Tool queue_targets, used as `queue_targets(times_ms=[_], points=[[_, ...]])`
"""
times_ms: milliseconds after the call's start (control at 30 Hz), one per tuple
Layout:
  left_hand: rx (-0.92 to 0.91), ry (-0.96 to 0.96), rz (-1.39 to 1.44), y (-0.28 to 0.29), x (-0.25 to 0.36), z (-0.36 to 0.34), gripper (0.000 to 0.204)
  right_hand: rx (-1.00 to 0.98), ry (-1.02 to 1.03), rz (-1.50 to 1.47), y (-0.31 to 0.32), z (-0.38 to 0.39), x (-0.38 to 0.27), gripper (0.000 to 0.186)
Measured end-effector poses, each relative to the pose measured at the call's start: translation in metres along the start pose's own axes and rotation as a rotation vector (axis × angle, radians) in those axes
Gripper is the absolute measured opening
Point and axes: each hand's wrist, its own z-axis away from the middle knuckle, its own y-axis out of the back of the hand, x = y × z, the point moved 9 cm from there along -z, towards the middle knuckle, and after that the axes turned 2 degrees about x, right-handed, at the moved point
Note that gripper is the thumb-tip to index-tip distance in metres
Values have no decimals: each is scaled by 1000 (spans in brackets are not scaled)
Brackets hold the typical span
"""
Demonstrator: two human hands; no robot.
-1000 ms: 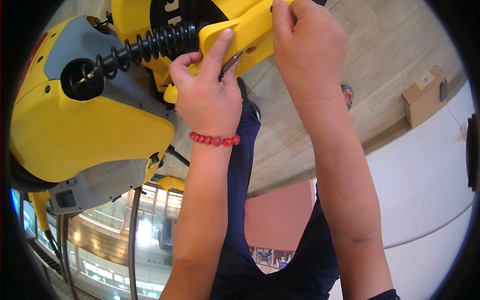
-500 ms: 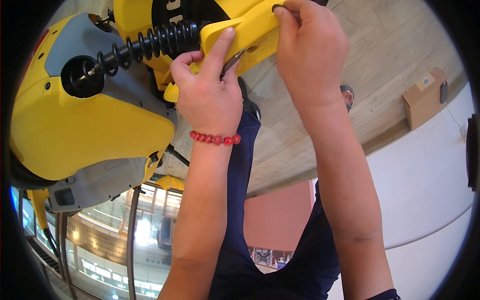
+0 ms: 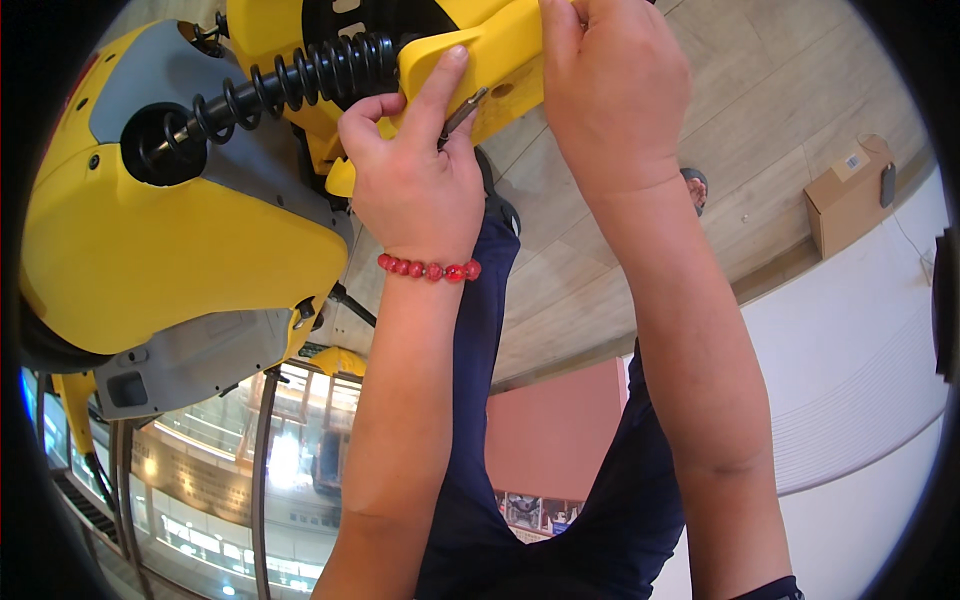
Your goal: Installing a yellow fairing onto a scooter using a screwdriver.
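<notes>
My left hand (image 3: 410, 180), red beads at the wrist, rests its index finger on a long yellow plastic part (image 3: 480, 45) and grips a slim metal tool (image 3: 463, 111) that pokes out between thumb and index finger. My right hand (image 3: 615, 105) is closed at the far end of that part, by the top edge; what its fingertips hold is hidden. A black coil spring on a shaft (image 3: 288, 80) runs from the part to a recess in a yellow and grey scooter body (image 3: 180, 260).
A cardboard box (image 3: 840, 200) lies on the tiled floor (image 3: 760, 100) at right, beside a curved white surface (image 3: 850, 370). My legs in dark trousers are below. A foot in a sandal (image 3: 696, 190) shows beyond my right arm. A glazed front (image 3: 210, 480) appears at lower left.
My right hand dipped slightly, showing a dark knob at its fingertips half a second ago, then rose again to cover it. My left hand has shifted slightly upward.
</notes>
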Motion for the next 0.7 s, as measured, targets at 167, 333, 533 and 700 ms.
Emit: queue_targets(times_ms=[167, 333, 533, 700], points=[[4, 4, -5, -1, -1, 1, 53, -5, 92, -58, -1, 8, -3, 11], [-17, 40, 46, -1, -2, 0, 47, -22, 118, -71, -2, 8, -1, 9], [-19, 46, 47, -1, -1, 0, 47, 57, 185, -158, 3, 4, -1, 10], [-18, 41, 40, -1, -1, 0, 47, 59, 168, -94, -2, 9, 2, 10]])
